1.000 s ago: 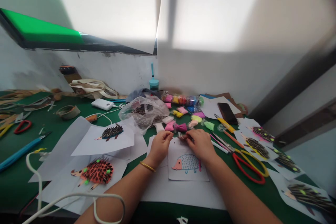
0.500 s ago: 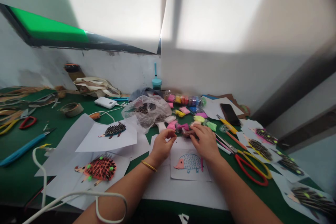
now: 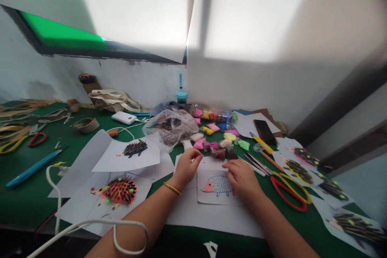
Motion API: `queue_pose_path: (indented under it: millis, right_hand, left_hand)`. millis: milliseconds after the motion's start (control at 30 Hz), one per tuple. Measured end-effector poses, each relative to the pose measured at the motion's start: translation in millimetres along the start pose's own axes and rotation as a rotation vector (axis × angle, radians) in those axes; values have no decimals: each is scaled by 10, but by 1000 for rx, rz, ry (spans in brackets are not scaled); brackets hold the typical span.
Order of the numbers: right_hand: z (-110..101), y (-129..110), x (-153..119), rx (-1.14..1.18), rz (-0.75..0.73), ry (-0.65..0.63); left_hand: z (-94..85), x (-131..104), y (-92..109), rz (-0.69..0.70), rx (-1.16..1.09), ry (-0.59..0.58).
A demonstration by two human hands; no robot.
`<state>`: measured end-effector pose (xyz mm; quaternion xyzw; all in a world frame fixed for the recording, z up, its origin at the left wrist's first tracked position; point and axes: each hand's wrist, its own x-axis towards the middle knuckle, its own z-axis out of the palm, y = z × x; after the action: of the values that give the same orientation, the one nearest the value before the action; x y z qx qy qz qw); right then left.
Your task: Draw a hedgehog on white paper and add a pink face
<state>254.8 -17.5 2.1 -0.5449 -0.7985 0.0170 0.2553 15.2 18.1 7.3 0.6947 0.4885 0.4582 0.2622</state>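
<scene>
My left hand (image 3: pixel 189 166) hovers by the top left corner of the drawing card (image 3: pixel 205 197), thumb and fingertips pinched; anything between them is too small to make out. The card shows a hedgehog outlined in blue, with blue dots and a pink clay face (image 3: pixel 208 186). My right hand (image 3: pixel 243 176) is over the card's right side, index finger stretched leftward and apart from the thumb, nothing visible in it. It hides the card's right edge and part of the hedgehog's rear. Just beyond lie a brown clay packet (image 3: pixel 218 153) and a black clay packet (image 3: pixel 232 154).
Several colourful clay packets (image 3: pixel 226 143) and a plastic bag of dark seeds (image 3: pixel 169 129) lie behind. Scissors (image 3: pixel 287 189) and a phone (image 3: pixel 265 131) are at right. Finished hedgehog pictures (image 3: pixel 121 191) flank both sides. A white cable (image 3: pixel 90 222) crosses the front left.
My right hand has drawn back from the clay packets towards the card, uncovering the brown and black packets. My left hand stays pinched in nearly the same place. The view has shifted slightly.
</scene>
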Motion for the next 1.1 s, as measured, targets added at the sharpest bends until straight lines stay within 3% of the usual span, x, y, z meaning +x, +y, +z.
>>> queue_pose_path:
  millis: [100,267,567,867,1100]
  right_hand:
    - [-29,106,-96,-2,33,-26]
    - [-44,166,-131,-4,9,-82]
    - [-51,315,-137,-144,75,-27]
    - [30,133,-60,-178,4,-56]
    - [73,110,-70,-184,21,15]
  left_hand:
    - [27,-8,-32,-13,92,-149]
    - [64,-59,-58,113,279,-334]
    - [87,-90,-18,181,388,-300]
    - [87,-60,-35,174,490,-244]
    - [18,-11,-18,103,441,-133]
